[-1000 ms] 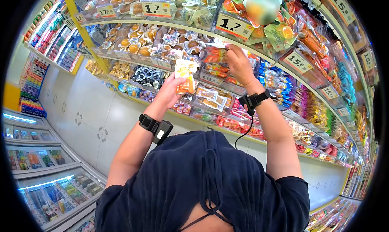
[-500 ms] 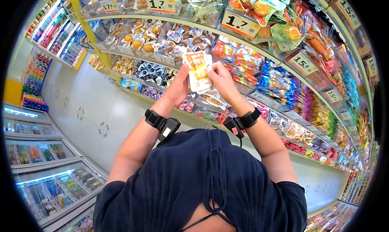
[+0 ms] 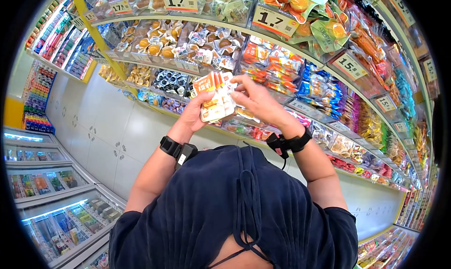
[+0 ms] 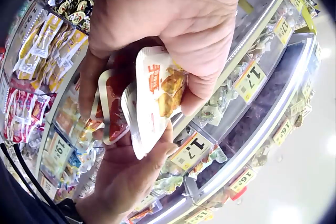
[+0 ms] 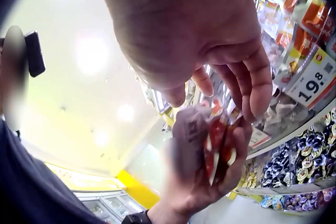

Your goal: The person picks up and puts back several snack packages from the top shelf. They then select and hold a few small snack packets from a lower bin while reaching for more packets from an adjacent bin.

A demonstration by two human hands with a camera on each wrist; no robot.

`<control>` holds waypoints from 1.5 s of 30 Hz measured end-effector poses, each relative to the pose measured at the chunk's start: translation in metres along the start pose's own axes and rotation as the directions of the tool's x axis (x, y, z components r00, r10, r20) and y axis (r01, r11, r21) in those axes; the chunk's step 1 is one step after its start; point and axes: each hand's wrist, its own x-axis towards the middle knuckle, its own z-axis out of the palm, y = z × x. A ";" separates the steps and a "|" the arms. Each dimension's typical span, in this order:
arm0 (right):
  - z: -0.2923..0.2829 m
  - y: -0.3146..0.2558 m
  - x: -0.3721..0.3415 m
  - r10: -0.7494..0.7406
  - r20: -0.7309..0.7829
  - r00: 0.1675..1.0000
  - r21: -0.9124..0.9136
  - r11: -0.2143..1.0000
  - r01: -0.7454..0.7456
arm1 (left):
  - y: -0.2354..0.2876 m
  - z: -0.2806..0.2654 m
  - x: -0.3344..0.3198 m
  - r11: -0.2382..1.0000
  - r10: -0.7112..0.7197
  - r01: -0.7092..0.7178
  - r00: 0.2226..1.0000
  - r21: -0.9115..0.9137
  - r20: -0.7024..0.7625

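Several small flat packets, white with orange-red print, are fanned together (image 3: 215,102) in front of the chest. The left hand (image 3: 191,114) grips them at their lower left, its thumb over the front one. In the left wrist view the packets (image 4: 153,95) hang between that hand's thumb and fingers. At the packets' right edge is the right hand (image 3: 263,105), its fingers spread and loosely bent. In the right wrist view its fingers (image 5: 252,79) are bent just above the packets (image 5: 212,142), pinching nothing visible; whether they touch is unclear.
Shelf bins of wrapped snacks (image 3: 270,64) lie just beyond the hands, with price tags (image 3: 275,23) along the upper shelf edge. Glass-topped freezers (image 3: 61,182) line the left, past the tiled floor (image 3: 101,137).
The right hand came from the bins to the packets, then drew back slightly with its fingers spreading. The packets, tilted and fanned out now, moved lower left with the left hand.
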 end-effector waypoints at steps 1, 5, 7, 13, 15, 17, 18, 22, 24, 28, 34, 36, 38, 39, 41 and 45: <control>-0.005 0.009 0.001 -0.006 -0.036 0.999 0.052 0.999 0.008 | 0.002 0.005 -0.002 0.999 0.009 -0.010 1.000 -0.037 -0.011; -0.063 0.075 0.015 -0.160 -0.365 0.917 -0.323 0.946 0.037 | 0.007 -0.014 -0.005 0.998 0.044 -0.040 0.993 -0.040 0.105; -0.094 0.097 0.022 -0.351 -0.380 0.856 -0.710 0.704 -0.026 | 0.008 -0.012 -0.009 0.996 0.066 -0.062 0.995 -0.056 0.073; -0.121 0.105 0.039 -0.161 -0.254 0.954 -0.865 0.480 -0.149 | 0.006 -0.025 -0.009 0.996 0.049 -0.038 0.991 -0.085 0.122; -0.120 0.097 0.043 -0.056 -0.236 0.970 -0.864 0.469 -0.183 | 0.007 -0.027 -0.010 0.995 0.054 -0.045 0.994 -0.093 0.095; -0.112 0.093 0.044 -0.078 -0.218 0.973 -0.882 0.442 -0.162 | 0.011 -0.023 -0.015 0.994 0.060 -0.051 0.995 -0.099 0.083; -0.111 0.095 0.044 -0.108 -0.217 0.970 -0.887 0.437 -0.150 | 0.012 -0.024 -0.015 0.994 0.060 -0.053 0.995 -0.096 0.077; -0.112 0.098 0.045 -0.031 -0.255 0.967 -0.846 0.492 -0.207 | 0.011 -0.024 -0.015 0.994 0.062 -0.055 0.996 -0.093 0.071; -0.118 0.091 0.047 0.081 -0.270 0.959 -0.757 0.598 -0.264 | 0.012 -0.023 -0.015 0.995 0.055 -0.048 0.995 -0.091 0.083; -0.131 0.102 0.045 0.047 -0.257 0.965 -0.688 0.693 -0.217 | 0.014 -0.026 -0.013 0.995 0.031 -0.021 0.994 -0.094 0.102; -0.121 0.104 0.047 -0.117 -0.197 0.973 -0.850 0.515 -0.111 | 0.012 -0.023 -0.009 0.996 0.047 -0.043 0.997 -0.077 0.059; -0.127 0.093 0.045 0.030 -0.178 0.984 -0.758 0.633 -0.157 | 0.011 -0.021 -0.007 0.996 0.042 -0.037 0.997 -0.079 0.070; -0.133 0.088 0.046 0.141 -0.193 0.971 -0.677 0.697 -0.235 | 0.010 -0.021 -0.005 0.996 0.036 -0.029 0.996 -0.083 0.086; -0.136 0.088 0.048 0.181 -0.225 0.957 -0.646 0.708 -0.286 | 0.009 -0.021 -0.005 0.996 0.035 -0.028 0.996 -0.085 0.084; -0.139 0.086 0.051 0.231 -0.251 0.940 -0.592 0.732 -0.337 | 0.009 -0.019 -0.004 0.996 0.035 -0.028 0.996 -0.089 0.081; -0.129 0.076 0.048 0.284 -0.203 0.937 -0.638 0.687 -0.347 | 0.010 -0.020 -0.003 0.996 0.053 -0.046 0.993 -0.076 0.103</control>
